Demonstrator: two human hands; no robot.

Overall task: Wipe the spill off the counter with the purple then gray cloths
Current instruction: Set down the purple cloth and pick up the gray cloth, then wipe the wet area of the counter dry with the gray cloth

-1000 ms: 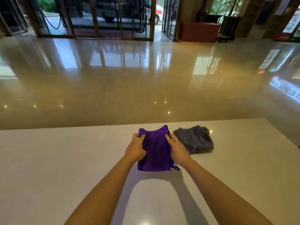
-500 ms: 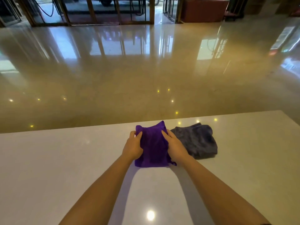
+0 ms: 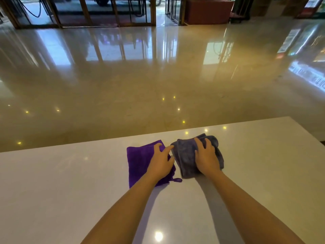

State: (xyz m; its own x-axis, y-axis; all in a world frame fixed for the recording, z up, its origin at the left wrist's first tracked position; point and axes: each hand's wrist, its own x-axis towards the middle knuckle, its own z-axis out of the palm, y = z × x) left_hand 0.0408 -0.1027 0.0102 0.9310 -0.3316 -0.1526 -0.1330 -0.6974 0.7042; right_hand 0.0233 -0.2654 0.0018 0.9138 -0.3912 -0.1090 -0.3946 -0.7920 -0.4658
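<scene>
The purple cloth (image 3: 139, 162) lies flat and folded on the white counter (image 3: 70, 191), near its far edge. My left hand (image 3: 161, 164) rests on the cloth's right part with fingers spread, the forefinger reaching to the edge of the gray cloth (image 3: 185, 155). That gray cloth lies bunched just to the right, touching the purple one. My right hand (image 3: 205, 157) lies on top of it, fingers bent over its folds. I can make out no spill on the counter.
The counter's far edge (image 3: 175, 133) runs just behind the cloths, and its right corner (image 3: 290, 118) is in view. Beyond lies a glossy lobby floor (image 3: 158, 76) with glass doors (image 3: 105, 11) at the back.
Both hands left the sides of the purple cloth and shifted right. The right hand went onto the gray cloth; the left now lies on top of the purple cloth, which lies flat.
</scene>
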